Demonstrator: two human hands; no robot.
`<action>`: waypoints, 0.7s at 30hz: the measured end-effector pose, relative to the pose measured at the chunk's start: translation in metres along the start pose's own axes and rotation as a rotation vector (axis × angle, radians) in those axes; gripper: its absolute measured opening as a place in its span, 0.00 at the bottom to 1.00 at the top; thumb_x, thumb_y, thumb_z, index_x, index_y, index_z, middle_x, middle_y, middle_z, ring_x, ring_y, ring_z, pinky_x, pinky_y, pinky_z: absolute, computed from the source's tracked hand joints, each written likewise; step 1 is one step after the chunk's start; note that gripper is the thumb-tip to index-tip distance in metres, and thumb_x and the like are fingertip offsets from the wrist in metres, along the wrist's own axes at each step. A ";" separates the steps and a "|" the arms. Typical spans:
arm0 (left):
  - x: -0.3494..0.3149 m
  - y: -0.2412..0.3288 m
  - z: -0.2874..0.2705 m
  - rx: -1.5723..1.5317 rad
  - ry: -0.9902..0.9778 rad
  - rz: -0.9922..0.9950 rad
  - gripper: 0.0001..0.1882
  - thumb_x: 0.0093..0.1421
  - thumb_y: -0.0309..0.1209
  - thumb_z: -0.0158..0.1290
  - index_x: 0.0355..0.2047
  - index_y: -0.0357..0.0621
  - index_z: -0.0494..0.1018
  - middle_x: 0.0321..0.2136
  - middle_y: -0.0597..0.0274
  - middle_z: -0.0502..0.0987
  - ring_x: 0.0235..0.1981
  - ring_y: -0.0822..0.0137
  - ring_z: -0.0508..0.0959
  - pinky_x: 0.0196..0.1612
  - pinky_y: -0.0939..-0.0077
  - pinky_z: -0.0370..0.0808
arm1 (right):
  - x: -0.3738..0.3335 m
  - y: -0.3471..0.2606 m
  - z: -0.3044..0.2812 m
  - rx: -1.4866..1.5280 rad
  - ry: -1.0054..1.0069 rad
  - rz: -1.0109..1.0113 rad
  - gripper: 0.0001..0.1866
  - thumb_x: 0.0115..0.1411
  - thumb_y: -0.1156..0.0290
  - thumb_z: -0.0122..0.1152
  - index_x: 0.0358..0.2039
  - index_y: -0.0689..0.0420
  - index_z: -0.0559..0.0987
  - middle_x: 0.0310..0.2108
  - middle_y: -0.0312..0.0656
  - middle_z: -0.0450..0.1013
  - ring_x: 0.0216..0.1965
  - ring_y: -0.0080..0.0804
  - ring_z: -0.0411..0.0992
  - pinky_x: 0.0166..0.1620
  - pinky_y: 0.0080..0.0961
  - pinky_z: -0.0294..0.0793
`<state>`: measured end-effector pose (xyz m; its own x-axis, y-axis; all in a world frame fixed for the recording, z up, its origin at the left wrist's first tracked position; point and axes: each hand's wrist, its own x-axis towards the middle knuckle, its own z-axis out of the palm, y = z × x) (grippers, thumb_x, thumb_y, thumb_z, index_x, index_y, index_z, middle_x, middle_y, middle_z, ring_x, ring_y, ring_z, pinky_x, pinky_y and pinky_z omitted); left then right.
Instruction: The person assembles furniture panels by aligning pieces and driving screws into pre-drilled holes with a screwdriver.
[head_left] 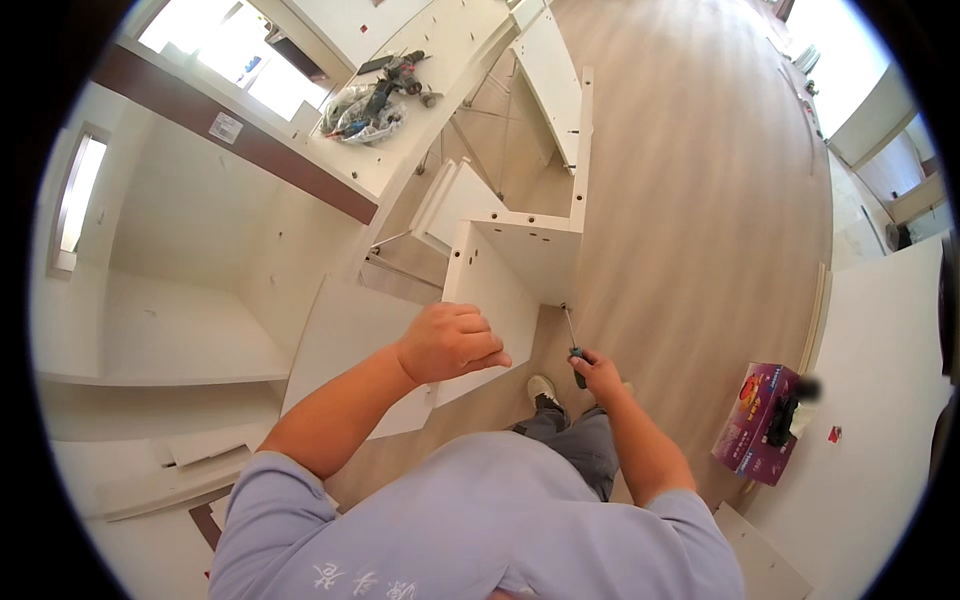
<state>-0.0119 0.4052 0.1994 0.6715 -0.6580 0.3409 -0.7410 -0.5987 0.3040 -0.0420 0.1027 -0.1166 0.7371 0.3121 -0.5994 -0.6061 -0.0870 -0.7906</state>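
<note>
My right hand (597,372) grips a screwdriver (579,367) by its dark green handle. Its thin metal shaft points away from me, and the tip meets the lower corner of a white cabinet frame (510,262) made of joined boards. Over the near left board of that frame is my left hand (455,342), its fingers curled together. Whatever those fingers may hold is hidden. Dark round holes dot the frame's top edges.
At the upper left, a power drill (402,75) and a clear plastic bag of tools (362,115) lie on a white worktop (440,45). A large open cabinet (190,250) stands at left. On the right, a purple box (752,420) sits by a white panel (860,420).
</note>
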 end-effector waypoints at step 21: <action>0.010 -0.019 0.003 -0.152 -0.073 -0.075 0.13 0.55 0.42 0.70 0.25 0.53 0.78 0.21 0.75 0.72 0.20 0.73 0.73 0.20 0.78 0.66 | 0.178 0.130 0.058 0.614 0.041 0.311 0.15 0.75 0.61 0.55 0.52 0.58 0.79 0.36 0.37 0.76 0.36 0.31 0.74 0.39 0.34 0.74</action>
<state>0.0089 0.4091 0.1944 0.7196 -0.6486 0.2481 -0.6768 -0.5753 0.4593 -0.0065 0.2021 -0.3188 0.5051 0.3225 -0.8005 -0.8418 0.3888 -0.3745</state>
